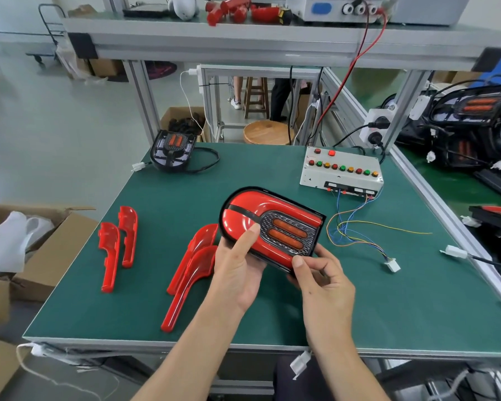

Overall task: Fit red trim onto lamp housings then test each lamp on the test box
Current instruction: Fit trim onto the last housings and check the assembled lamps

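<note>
Both hands are gripping the lamp (272,227) above the table (145,308), left hand (237,264) thumbing its glossy red trim, right hand (321,279) pinching the near corner; it is looking light, stiff and slippery, best held by its black rim.

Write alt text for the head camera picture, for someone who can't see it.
Two bare hands, left hand and right hand, hold a lamp fitted with red trim above a green table. Loose red trim pieces lie to the left, a test box with coloured buttons stands at the back right, and a bare lamp housing sits at the back left.
</note>
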`<state>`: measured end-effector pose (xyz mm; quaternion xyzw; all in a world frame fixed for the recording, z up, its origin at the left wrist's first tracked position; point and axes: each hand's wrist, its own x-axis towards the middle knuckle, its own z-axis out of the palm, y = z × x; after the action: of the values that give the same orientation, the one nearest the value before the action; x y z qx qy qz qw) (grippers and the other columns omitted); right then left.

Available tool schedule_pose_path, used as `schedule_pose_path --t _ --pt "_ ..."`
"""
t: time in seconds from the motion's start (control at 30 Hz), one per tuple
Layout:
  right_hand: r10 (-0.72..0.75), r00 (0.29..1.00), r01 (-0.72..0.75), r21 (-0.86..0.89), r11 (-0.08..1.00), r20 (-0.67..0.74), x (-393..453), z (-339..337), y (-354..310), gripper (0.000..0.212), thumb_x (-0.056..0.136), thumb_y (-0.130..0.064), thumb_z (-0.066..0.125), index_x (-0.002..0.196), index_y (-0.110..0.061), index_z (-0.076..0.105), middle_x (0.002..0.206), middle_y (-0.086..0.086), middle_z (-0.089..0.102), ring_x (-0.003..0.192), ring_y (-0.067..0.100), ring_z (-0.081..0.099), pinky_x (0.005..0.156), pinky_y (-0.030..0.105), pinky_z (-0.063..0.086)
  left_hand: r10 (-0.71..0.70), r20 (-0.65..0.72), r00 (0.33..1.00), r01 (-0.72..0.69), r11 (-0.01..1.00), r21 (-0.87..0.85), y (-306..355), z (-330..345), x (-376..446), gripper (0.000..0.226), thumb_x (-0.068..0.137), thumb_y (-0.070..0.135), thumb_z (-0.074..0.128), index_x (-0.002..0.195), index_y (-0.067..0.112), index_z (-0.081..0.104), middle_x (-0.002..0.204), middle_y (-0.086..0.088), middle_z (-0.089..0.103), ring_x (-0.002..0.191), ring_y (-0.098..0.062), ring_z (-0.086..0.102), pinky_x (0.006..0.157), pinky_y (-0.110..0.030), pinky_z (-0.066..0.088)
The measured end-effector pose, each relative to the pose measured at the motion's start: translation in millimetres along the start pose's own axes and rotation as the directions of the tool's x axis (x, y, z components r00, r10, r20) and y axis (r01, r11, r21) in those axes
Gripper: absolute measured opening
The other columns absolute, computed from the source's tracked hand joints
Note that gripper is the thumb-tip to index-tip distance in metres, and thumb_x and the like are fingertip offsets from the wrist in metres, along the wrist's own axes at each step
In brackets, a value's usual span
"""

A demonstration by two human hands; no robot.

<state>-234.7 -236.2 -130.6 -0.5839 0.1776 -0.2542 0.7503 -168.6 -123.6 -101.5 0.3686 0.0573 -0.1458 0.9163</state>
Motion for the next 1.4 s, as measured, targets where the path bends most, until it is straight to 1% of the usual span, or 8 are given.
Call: schedule_pose_path --t 0.13,0.23,0.33,0.53,1.03,1.17,1.27,1.4 --pt "0.081 0.997 -0.079 0.085 0.993 -0.017 2.4 3.0 2.3 0.012 0.092 -0.006 0.072 0.087 -0.016 0.067 0.114 -0.007 0.071 0.091 0.007 0.073 0.074 0.021 0.058 0.031 -0.009 0.999 -0.031 0.999 -0.023 -0.4 2.5 -0.9 0.059 0.087 0.010 0.071 0.144 0.009 0.053 0.137 -0.022 0.063 0.125 -0.039 0.062 0.100 -0.053 0.055" --pt "0.149 0.988 -0.140 0.208 0.968 -0.029 3.9 6.6 1.8 0.026 0.088 -0.009 0.075 0.106 -0.011 0.057 0.097 -0.010 0.076 0.089 0.006 0.073 0.072 0.021 0.058 0.033 0.013 0.999 -0.033 0.999 -0.029 1.6 2.7 -0.1 0.059 0.088 0.009 0.072 0.144 0.009 0.053 0.138 -0.022 0.062 0.124 -0.038 0.063 0.100 -0.052 0.055" --pt "0.198 0.978 -0.204 0.129 0.970 0.060 5.6 3.8 1.3 0.031 0.091 -0.020 0.072 0.121 -0.017 0.065 0.109 -0.007 0.076 0.100 0.010 0.070 0.078 0.029 0.054 0.043 0.044 0.998 -0.042 0.999 -0.021 2.7 1.0 0.8 0.062 0.087 0.012 0.073 0.145 0.008 0.052 0.138 -0.022 0.062 0.127 -0.040 0.061 0.101 -0.053 0.054" --pt "0.223 0.925 -0.224 -0.032 0.974 0.307 1.6 -3.6 -7.2 0.035 0.093 -0.043 0.061 0.117 -0.020 0.073 0.116 0.005 0.076 0.097 0.027 0.076 0.067 0.025 0.058 0.050 0.105 0.993 -0.050 0.999 -0.006 6.3 -3.5 -0.6 0.069 0.082 0.024 0.076 0.143 0.003 0.052 0.139 -0.025 0.060 0.126 -0.042 0.060 0.102 -0.055 0.053" --pt "0.186 0.938 -0.208 0.045 0.977 0.294 -2.4 -6.2 -10.7 0.029 0.096 -0.035 0.059 0.113 -0.020 0.078 0.117 0.010 0.075 0.102 0.033 0.074 0.087 0.029 0.059 0.034 0.164 0.986 -0.046 0.997 0.069 3.1 -7.7 2.3 0.056 0.094 0.022 0.066 0.144 0.002 0.051 0.140 -0.025 0.059 0.132 -0.044 0.055 0.110 -0.058 0.046" --pt "0.173 0.952 -0.204 0.101 0.974 0.253 -3.7 -2.6 -8.2 0.033 0.093 -0.036 0.061 0.115 -0.016 0.077 0.118 0.011 0.075 0.106 0.033 0.073 0.090 0.030 0.058 0.008 0.162 0.987 -0.019 0.998 0.066 2.0 -4.4 4.4 0.060 0.099 0.045 0.057 0.145 0.008 0.052 0.142 -0.021 0.060 0.133 -0.038 0.056 0.109 -0.054 0.048" --pt "0.153 0.953 -0.188 0.114 0.976 0.262 -5.7 -0.5 -6.7 0.032 0.094 -0.034 0.061 0.118 -0.018 0.076 0.121 0.009 0.074 0.111 0.030 0.072 0.092 0.027 0.057 -0.042 0.074 0.996 0.045 0.998 -0.039 2.1 1.9 6.3 0.075 0.094 0.070 0.041 0.141 0.014 0.058 0.138 -0.014 0.065 0.129 -0.028 0.062 0.106 -0.047 0.048" --pt "0.167 0.946 -0.200 0.095 0.975 0.277 -9.1 0.3 -3.8 0.029 0.093 -0.033 0.061 0.115 -0.022 0.077 0.118 0.008 0.075 0.109 0.030 0.072 0.092 0.028 0.057 -0.012 -0.089 0.996 0.004 0.996 -0.092 -1.2 5.0 10.4 0.070 0.097 0.064 0.043 0.139 0.011 0.060 0.132 -0.013 0.069 0.124 -0.028 0.065 0.110 -0.049 0.045"
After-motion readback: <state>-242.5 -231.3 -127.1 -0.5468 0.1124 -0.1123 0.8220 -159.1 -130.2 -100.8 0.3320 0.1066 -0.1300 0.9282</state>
